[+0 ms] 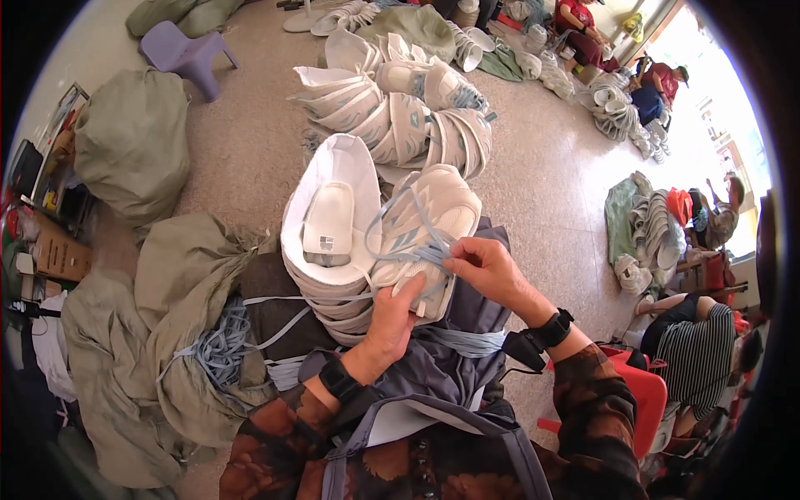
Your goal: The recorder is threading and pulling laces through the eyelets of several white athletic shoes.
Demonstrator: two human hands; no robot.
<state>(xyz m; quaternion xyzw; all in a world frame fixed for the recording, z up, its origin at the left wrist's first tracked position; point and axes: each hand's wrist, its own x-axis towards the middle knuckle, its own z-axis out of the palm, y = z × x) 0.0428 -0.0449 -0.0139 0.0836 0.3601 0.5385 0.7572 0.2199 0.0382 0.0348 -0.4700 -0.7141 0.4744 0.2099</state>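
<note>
A beige and white shoe upper (450, 202) with light blue trim lies tilted over my lap. My left hand (390, 327) is closed around its lower end, thumb on top. Over its tongue area, my right hand (492, 268) pinches a light blue shoelace (432, 250) between thumb and fingertips. One strand of that lace loops up loosely above the upper. Close by on the left stands a nested stack of white-lined shoe uppers (292, 237), a pale insole-shaped piece with a printed label showing inside the top one. A bundle of blue laces (471, 342) lies across my lap.
Rows of stacked uppers (408, 125) lie on the floor ahead. Tangled laces (223, 346) rest on an olive cloth (108, 367) at left, near a full sack (133, 142) and a purple chair (187, 54). Several people sit among shoe piles at right, near a red stool (642, 400).
</note>
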